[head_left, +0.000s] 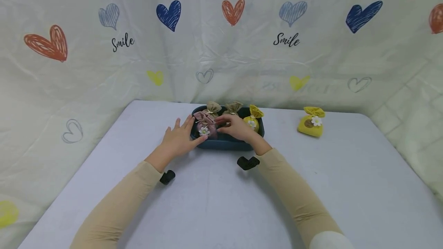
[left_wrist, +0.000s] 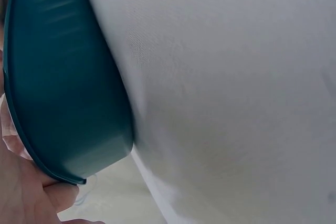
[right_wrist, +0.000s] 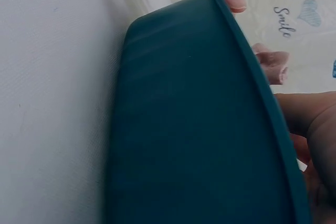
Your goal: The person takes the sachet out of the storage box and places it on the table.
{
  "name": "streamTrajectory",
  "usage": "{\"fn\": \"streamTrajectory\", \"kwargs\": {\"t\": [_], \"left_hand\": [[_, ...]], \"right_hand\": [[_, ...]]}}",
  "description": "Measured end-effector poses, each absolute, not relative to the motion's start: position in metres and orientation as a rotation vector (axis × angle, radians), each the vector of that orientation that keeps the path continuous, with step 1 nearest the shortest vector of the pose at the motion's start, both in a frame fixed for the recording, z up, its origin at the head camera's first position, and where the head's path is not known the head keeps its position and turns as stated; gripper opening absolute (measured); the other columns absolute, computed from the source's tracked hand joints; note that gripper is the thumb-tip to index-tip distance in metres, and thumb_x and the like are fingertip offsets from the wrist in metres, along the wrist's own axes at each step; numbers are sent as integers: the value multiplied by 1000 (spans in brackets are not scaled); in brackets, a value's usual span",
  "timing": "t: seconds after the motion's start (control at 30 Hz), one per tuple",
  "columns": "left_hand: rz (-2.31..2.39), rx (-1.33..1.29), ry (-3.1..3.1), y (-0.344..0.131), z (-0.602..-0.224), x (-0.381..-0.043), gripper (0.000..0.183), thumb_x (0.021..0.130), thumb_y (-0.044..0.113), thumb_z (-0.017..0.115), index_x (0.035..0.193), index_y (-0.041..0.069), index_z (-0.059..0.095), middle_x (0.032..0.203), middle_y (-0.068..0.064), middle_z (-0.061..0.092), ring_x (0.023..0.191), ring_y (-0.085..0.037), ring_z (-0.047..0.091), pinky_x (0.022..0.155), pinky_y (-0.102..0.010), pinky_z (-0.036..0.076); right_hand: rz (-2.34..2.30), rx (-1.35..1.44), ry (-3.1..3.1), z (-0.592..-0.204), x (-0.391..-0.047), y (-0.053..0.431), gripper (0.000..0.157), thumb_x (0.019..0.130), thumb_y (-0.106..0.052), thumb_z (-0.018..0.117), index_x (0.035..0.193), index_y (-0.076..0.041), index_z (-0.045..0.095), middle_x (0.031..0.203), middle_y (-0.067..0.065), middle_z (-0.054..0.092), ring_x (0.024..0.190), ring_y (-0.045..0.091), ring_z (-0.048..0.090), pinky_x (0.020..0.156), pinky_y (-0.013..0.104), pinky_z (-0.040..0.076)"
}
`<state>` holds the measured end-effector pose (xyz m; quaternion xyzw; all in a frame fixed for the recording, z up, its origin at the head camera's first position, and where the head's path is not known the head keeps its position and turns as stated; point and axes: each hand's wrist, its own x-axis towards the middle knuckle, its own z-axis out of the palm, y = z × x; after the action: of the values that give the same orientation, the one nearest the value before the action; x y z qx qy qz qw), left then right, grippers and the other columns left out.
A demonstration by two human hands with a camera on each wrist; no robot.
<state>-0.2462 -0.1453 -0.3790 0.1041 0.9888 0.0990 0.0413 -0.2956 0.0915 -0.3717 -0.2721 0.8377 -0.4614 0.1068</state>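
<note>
In the head view a dark teal basin holds several tied cloth pouches. My left hand is spread at its left end, fingertips at the rim and thumb along the front edge. Beside that thumb sits a pink pouch with a white flower. My right hand reaches in over the front rim, its bent fingers and thumb apart at the pink pouch's right side. Behind are a brown pouch and another brown pouch. A yellow pouch stands at the right end, partly behind my right hand.
Another yellow pouch with a white flower lies on the white table, to the right of the basin. Behind the table hangs a pale curtain printed with hearts. Black wrist camera pieces show below my wrists.
</note>
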Motion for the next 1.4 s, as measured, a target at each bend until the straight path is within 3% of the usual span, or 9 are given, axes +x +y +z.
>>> {"fn": "streamTrajectory", "kwargs": {"t": [0.27,0.57,0.9,1.27,1.4], "left_hand": [[305,315,3028,-146,-376,-244,99,98,75,41,166,9,13,171,-9,11,153,-45,11,114,-71,20],[302,314,3023,-146,-377,-245,99,98,76,40,166,10,13,172,-8,10,153,-45,11,114,-71,19],[330,328,3031,-147,-379,-245,99,98,75,41,166,10,12,172,-8,10,153,-45,11,114,-72,19],[319,337,3033,-146,-380,-249,101,97,77,40,166,10,12,171,-8,11,153,-45,11,113,-72,20],[326,327,3027,-148,-383,-249,101,97,77,41,166,9,13,171,-9,11,154,-45,10,114,-72,19]], "right_hand": [[-1367,-744,2459,-376,-304,86,39,99,-2,67,137,3,62,134,21,63,126,34,59,105,44,48],[-1344,-616,2404,-373,-306,79,43,100,-6,67,142,0,59,137,20,62,122,32,61,91,40,56],[-1368,-563,2379,-377,-307,71,49,97,-5,71,144,-1,58,137,21,61,121,32,61,86,40,58],[-1340,-555,2403,-377,-309,67,56,94,-6,76,146,-1,56,135,22,63,119,33,62,85,41,57],[-1280,-586,2464,-381,-310,65,54,95,-6,74,145,-1,57,134,22,63,121,34,62,91,42,56]]}}
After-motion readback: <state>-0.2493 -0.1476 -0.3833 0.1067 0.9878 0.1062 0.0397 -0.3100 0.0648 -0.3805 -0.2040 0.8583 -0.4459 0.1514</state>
